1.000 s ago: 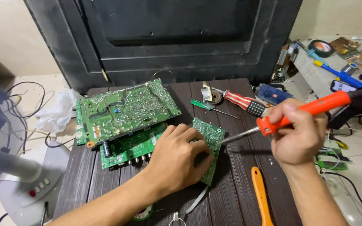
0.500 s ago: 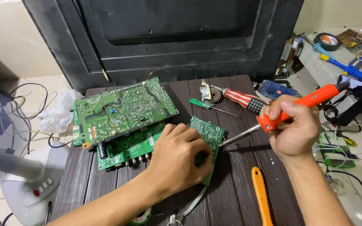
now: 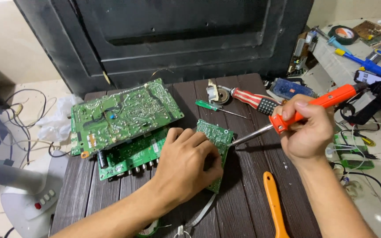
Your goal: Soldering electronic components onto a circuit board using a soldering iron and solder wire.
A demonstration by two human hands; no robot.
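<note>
My left hand presses down on a small green circuit board lying on the dark wooden table. My right hand grips an orange-handled soldering iron; its metal tip touches the right edge of the small board. A large green circuit board lies tilted to the left, overlapping another green board with black connectors.
An orange pry tool lies at the table's front. A red-striped screwdriver, a small green screwdriver and a round solder holder sit at the back. A black panel stands behind. Cluttered tools lie right, a white fan base left.
The view has shifted slightly. My right hand with the soldering iron has eased down, keeping the tip at the small board's edge. My left hand has stayed on the board.
</note>
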